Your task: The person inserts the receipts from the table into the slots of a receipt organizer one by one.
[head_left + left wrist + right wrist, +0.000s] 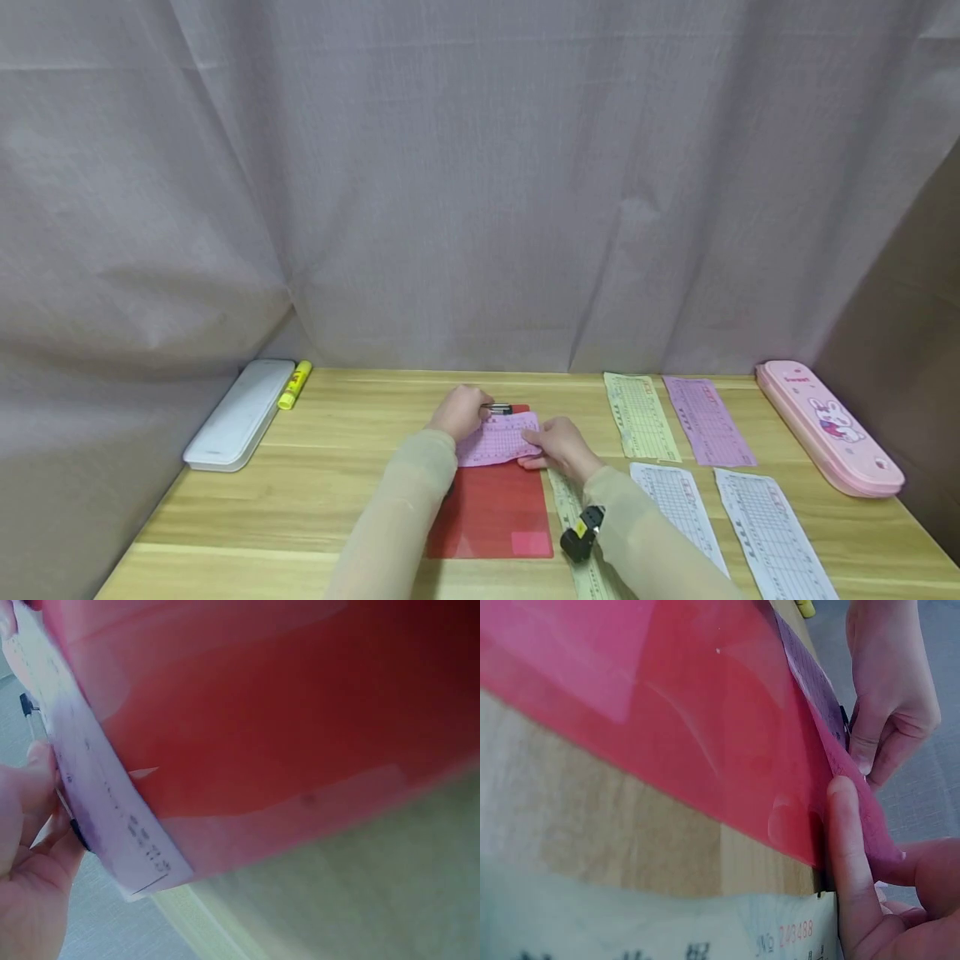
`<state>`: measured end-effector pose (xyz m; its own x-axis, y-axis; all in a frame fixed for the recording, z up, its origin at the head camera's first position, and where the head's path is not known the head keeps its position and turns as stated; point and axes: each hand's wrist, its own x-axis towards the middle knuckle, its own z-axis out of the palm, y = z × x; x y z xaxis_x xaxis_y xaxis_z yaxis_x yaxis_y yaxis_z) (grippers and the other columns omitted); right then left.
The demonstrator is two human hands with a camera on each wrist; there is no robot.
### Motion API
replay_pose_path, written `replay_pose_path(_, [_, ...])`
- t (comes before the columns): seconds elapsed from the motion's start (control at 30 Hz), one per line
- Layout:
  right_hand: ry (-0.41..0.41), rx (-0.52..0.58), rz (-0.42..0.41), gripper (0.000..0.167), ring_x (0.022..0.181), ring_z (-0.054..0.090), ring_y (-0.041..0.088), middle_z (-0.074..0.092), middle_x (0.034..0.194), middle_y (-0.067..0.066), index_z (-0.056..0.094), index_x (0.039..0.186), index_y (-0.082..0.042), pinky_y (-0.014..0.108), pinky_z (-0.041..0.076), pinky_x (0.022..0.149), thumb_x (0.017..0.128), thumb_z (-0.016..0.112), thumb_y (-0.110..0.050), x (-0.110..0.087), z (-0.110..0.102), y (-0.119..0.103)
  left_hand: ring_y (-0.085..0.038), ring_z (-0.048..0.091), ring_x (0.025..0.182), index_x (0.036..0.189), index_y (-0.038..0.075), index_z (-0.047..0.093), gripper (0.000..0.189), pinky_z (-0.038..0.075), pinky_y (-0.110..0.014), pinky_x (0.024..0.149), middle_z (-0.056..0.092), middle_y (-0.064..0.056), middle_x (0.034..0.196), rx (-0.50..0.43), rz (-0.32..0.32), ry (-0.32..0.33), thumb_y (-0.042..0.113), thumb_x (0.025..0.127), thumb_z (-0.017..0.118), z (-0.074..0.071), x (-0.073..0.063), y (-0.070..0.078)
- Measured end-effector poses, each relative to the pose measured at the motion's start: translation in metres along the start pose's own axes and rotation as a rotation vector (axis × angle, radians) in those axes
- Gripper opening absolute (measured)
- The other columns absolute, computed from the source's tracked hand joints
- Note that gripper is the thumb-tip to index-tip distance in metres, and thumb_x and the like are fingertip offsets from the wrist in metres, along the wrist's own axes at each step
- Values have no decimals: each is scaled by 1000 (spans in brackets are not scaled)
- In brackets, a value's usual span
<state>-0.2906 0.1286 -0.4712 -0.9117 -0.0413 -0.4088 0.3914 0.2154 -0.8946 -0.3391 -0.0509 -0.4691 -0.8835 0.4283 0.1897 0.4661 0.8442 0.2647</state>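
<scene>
A red clipboard (pixel 491 517) lies on the table, with a metal clip (pixel 498 409) at its far edge. Across its upper part is a pink printed slip (pixel 495 442). My left hand (pixel 459 414) pinches the clip at the far edge; the clip's wire and black ends show beside the fingers in the left wrist view. With thumb and finger, my right hand (pixel 566 450) pinches the slip's right end, which lifts off the board in the right wrist view (pixel 877 832). Whether the slip's far edge lies under the clip cannot be told.
A pale yellow slip (pixel 566 496) lies beside the clipboard, partly under my right arm. Further right are a yellow slip (pixel 643 417), a purple slip (pixel 708 421), two white slips (pixel 776 533) and a pink pencil case (pixel 832 429). At left are a white case (pixel 240 414) and yellow marker (pixel 295 385).
</scene>
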Motion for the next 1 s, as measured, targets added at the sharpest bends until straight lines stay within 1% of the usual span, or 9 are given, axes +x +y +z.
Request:
replay_pose_path(0.13, [-4, 14, -14, 16, 57, 66, 16, 61, 79, 13, 53, 98, 10, 30, 59, 62, 96, 54, -5, 0, 1, 0, -17, 67, 94, 101, 11, 75, 16, 53, -30, 85, 73, -2, 97, -6, 10, 10, 10, 86, 69, 0, 0, -2])
replay_pose_path(0.37, [24, 44, -21, 12, 51, 64, 14, 62, 69, 11, 51, 91, 7, 25, 57, 56, 95, 54, -4, 4, 5, -3, -17, 68, 91, 98, 12, 76, 15, 53, -30, 83, 73, -1, 94, 12, 44, 26, 11, 84, 70, -1, -2, -1])
replay_pose_path(0.53, [41, 26, -19, 14, 49, 63, 13, 60, 66, 10, 49, 85, 3, 25, 57, 53, 94, 55, -5, 8, 6, -5, -16, 68, 87, 94, 12, 75, 12, 54, -29, 80, 73, 0, 90, 28, 71, 28, 10, 83, 71, 0, -1, 0])
replay_pose_path(0.63, [55, -8, -12, 14, 48, 63, 13, 59, 67, 9, 49, 85, 2, 24, 56, 52, 94, 57, -6, 9, 6, -6, -16, 67, 86, 93, 13, 75, 11, 54, -29, 79, 73, 0, 88, 52, 76, 22, 10, 82, 72, 1, 0, 1])
replay_pose_path(0.7, [66, -33, -9, 15, 48, 63, 13, 58, 68, 9, 50, 86, 2, 24, 56, 51, 94, 58, -8, 9, 6, -7, -16, 67, 86, 92, 13, 75, 11, 54, -29, 79, 72, 1, 88, 61, 67, 19, 10, 82, 72, 2, 0, 1])
replay_pose_path(0.8, [77, -83, -17, 15, 46, 62, 12, 55, 68, 8, 50, 86, 1, 23, 55, 48, 93, 59, -9, 9, 6, -7, -17, 67, 87, 94, 13, 75, 12, 54, -30, 80, 73, 0, 90, 45, 61, 16, 11, 82, 72, 3, 0, 1])
replay_pose_path(0.93, [95, -193, -78, 18, 41, 57, 10, 55, 62, 7, 51, 81, 0, 21, 50, 40, 91, 62, -10, 10, 6, -7, -18, 68, 92, 99, 10, 75, 18, 53, -30, 83, 73, -2, 94, -14, 62, 24, 12, 81, 74, 3, -2, -2])
replay_pose_path(1.0, [122, -283, -122, 20, 41, 52, 8, 53, 59, 5, 53, 78, -1, 19, 46, 38, 89, 65, -12, 11, 5, -7, -18, 68, 92, 99, 9, 75, 19, 53, -29, 84, 73, -3, 95, -33, 67, 35, 13, 80, 75, 2, -3, -4])
